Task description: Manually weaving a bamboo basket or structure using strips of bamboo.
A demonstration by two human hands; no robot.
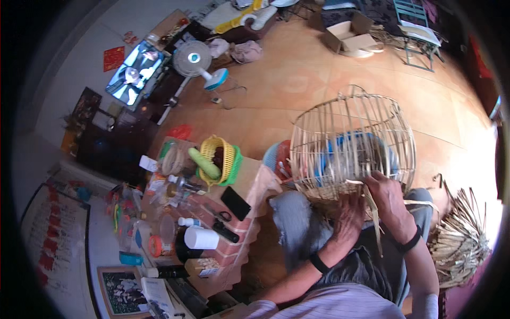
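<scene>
Okay, table (257, 183) left of slatted basket (350, 143), dry-strip bundle (459, 242) right of basket. Left hand (349, 213), right hand (387, 195) at basket's near edge, fingers bent; can't tell if pinching. Pale strip (374, 215) hangs there between hands.

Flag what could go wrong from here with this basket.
Thin slats of the basket might crack if pressed hard. The strip hanging between left hand and right hand could snag or split. The phone lies near the edge of the table; an elbow might knock it off.
</scene>
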